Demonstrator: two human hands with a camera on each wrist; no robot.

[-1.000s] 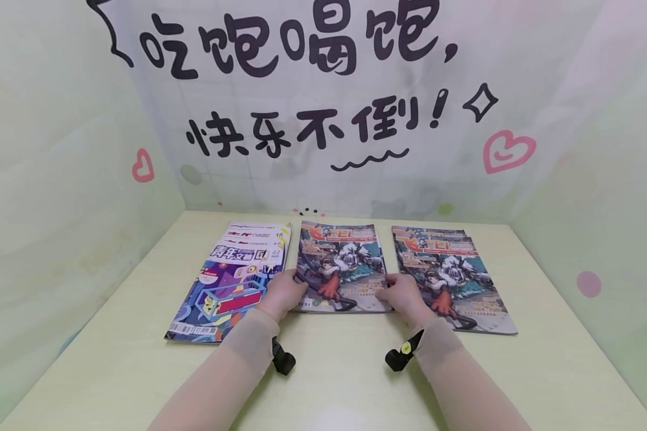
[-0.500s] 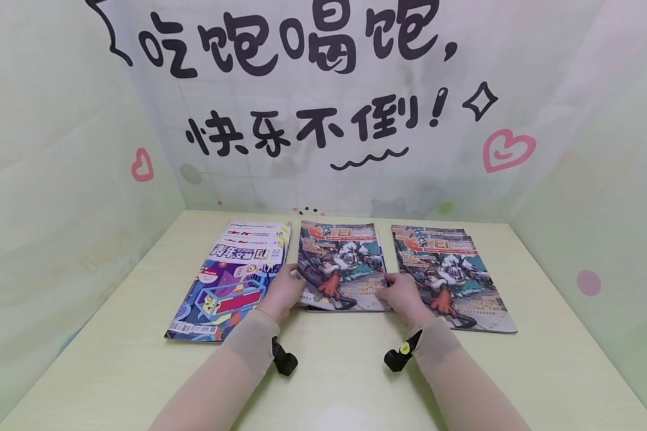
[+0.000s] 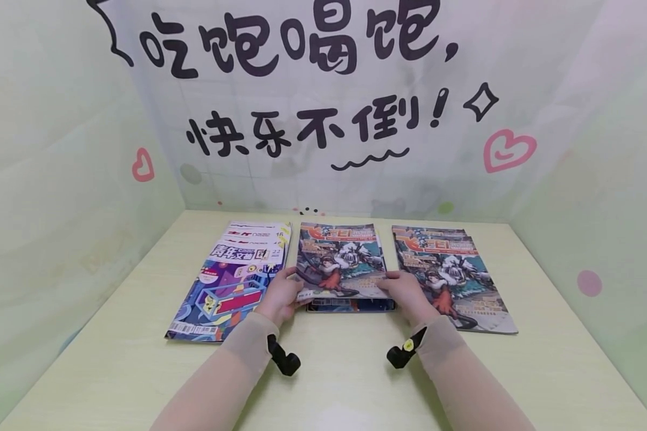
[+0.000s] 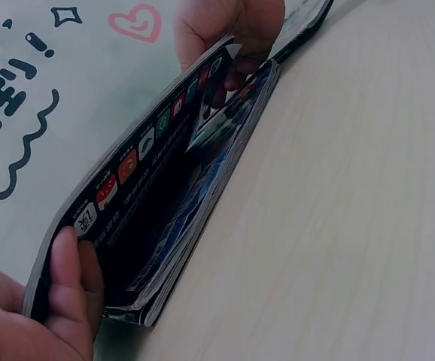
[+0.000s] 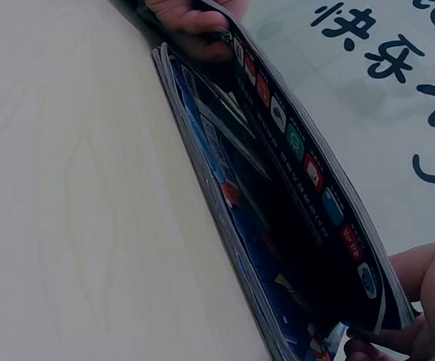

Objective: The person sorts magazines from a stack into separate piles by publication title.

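Both hands hold a magazine [image 3: 350, 254] with a fantasy-warrior cover at the middle of the table. My left hand [image 3: 282, 294] pinches its left edge near the lower corner, and my right hand [image 3: 408, 293] pinches the right edge. Its near side is tilted up, showing the dark back cover [image 4: 146, 177] with a row of coloured icons in the left wrist view. Underneath lie blue-covered magazines [image 3: 350, 306], whose stacked page edges [image 5: 217, 195] show in the right wrist view. Fingers [image 4: 71, 293] curl under the raised magazine.
Overlapping magazines [image 3: 221, 299] with a purple and blue top cover lie to the left. At right are magazines [image 3: 453, 281] with the same warrior cover, slightly fanned. A printed fabric wall [image 3: 302, 185] stands behind the pale wooden table [image 3: 339, 383].
The near edge of the middle magazine has risen, uncovering the blue magazine beneath it. Both hands have come up slightly with it, keeping hold of its sides. The outer stacks have stayed put.
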